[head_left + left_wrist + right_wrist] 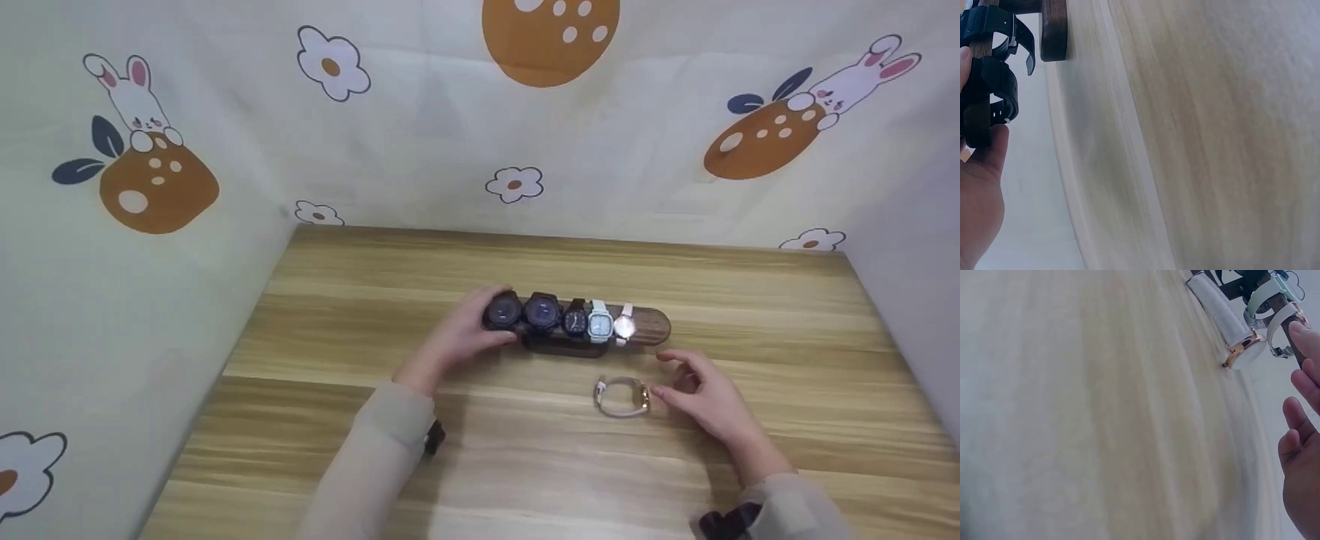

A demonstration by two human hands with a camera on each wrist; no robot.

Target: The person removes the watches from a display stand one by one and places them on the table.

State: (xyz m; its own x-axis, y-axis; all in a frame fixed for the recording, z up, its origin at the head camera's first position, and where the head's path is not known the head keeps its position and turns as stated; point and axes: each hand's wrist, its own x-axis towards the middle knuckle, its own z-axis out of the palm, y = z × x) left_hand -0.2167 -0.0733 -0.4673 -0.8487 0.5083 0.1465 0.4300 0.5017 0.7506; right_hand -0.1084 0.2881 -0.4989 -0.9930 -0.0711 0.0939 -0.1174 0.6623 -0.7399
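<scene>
My left hand (466, 330) grips the left end of a dark wooden watch stand (655, 327), thumb in front and fingers behind, around the outermost black watch (503, 310). Beside that hang a second black watch (541, 312), a smaller black watch (575, 321), a mint-green square watch (599, 325) and a white-strapped watch (624, 326) with a round dial. In front of the stand, a loose watch (643, 397) with a pale strap and gold case lies on its side. My right hand (711, 397) is just right of it, fingers loosely bent, holding nothing.
The wood-grain table (337, 300) runs back to a patterned cloth wall (420, 142) with rabbits and flowers, and more cloth closes off the left and right sides. The stand's base (566, 346) rests on the table.
</scene>
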